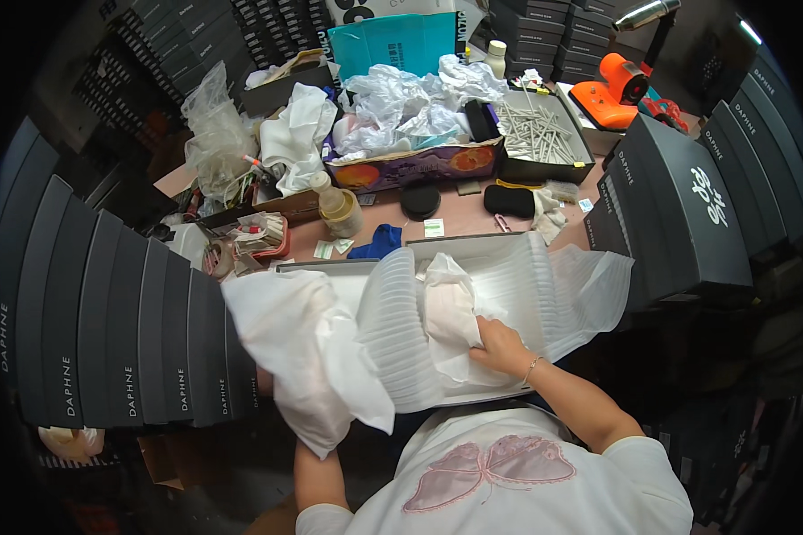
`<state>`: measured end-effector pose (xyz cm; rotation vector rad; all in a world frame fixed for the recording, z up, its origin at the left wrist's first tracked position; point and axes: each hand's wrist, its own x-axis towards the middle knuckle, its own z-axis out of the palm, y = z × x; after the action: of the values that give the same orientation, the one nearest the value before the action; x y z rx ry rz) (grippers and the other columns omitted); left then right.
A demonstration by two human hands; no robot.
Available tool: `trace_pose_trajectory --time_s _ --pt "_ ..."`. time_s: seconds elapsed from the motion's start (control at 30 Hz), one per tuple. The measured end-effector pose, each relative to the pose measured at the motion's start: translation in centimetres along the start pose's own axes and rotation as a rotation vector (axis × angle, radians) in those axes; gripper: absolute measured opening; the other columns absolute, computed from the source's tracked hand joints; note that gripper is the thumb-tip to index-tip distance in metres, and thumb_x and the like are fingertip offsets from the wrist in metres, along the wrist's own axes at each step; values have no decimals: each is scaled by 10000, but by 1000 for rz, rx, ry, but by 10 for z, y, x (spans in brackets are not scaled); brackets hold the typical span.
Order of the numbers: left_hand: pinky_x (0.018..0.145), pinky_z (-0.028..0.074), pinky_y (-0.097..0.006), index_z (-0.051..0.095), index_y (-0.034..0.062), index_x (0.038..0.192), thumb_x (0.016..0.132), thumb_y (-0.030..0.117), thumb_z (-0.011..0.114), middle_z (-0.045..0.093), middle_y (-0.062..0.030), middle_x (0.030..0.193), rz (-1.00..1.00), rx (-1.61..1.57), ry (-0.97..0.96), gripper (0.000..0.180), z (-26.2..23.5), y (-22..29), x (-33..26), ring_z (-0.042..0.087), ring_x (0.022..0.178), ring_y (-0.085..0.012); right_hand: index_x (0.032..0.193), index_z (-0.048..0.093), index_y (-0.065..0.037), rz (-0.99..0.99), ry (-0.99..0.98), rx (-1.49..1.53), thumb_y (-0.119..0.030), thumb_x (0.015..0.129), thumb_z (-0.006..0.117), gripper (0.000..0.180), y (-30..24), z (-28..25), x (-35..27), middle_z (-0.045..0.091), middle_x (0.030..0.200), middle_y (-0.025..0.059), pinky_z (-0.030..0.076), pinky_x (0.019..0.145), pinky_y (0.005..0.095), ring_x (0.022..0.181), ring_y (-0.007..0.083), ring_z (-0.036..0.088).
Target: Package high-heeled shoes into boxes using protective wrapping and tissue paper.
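Note:
An open box (473, 242) lined with white ribbed foam sheet (544, 294) lies in front of me on the desk. My right hand (501, 346) presses down inside it on a white cloth-wrapped bundle (448, 303). My left hand is hidden under a large white cloth bag (303, 357), which it holds up at the box's left side; only the left forearm (317, 477) shows below it.
Rows of dark boxes stand on my left (116, 330) and right (678, 214). Behind the open box lie a blue cloth (379, 242), a bottle (337, 205), black round pieces (419, 200), a tray of white sticks (537, 134), crumpled white wrapping (401, 102) and an orange tool (614, 91).

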<state>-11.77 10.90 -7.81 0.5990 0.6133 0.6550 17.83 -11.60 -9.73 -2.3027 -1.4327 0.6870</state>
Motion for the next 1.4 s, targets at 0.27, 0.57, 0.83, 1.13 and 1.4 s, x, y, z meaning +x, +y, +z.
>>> trace_pose_trajectory --time_s 0.27,0.57,0.83,1.13,1.4 --pt "889 517 -405 551 53 1228 945 415 464 625 -118 1128 30 -81 -192 468 61 33 -42 621 1016 -271 1139 464 23 -23 13 -11 -208 748 670 498 -25 -1 -17 604 962 228 514 758 481 936 383 590" --pt "890 514 -404 559 54 1217 954 408 457 624 -115 1124 -405 -191 -422 453 166 -112 53 618 1016 -269 1180 581 10 -463 247 -46 -180 769 667 461 11 -14 -38 606 1112 211 501 860 471 1055 380 571" --pt "963 462 -369 510 51 1263 974 304 451 584 -101 1181 9 493 -578 389 202 -182 89 558 1098 -247 1019 647 -18 -276 -119 276 -214 863 633 251 -37 -99 -109 650 965 155 537 730 380 822 326 640" --pt "906 501 -362 471 16 1312 916 324 556 579 -153 1215 -106 -134 -376 509 205 -23 41 599 1074 -259 1241 544 3 -192 349 -441 -153 838 546 432 1 -27 -32 547 1274 202 279 1077 539 1216 437 458" --pt "905 500 -346 471 -13 1302 882 327 653 594 -153 1201 -445 437 -219 571 192 -108 81 608 1072 -226 1026 654 27 -393 -44 -170 -85 797 545 278 -15 -27 -56 631 1069 198 531 812 404 984 344 620"
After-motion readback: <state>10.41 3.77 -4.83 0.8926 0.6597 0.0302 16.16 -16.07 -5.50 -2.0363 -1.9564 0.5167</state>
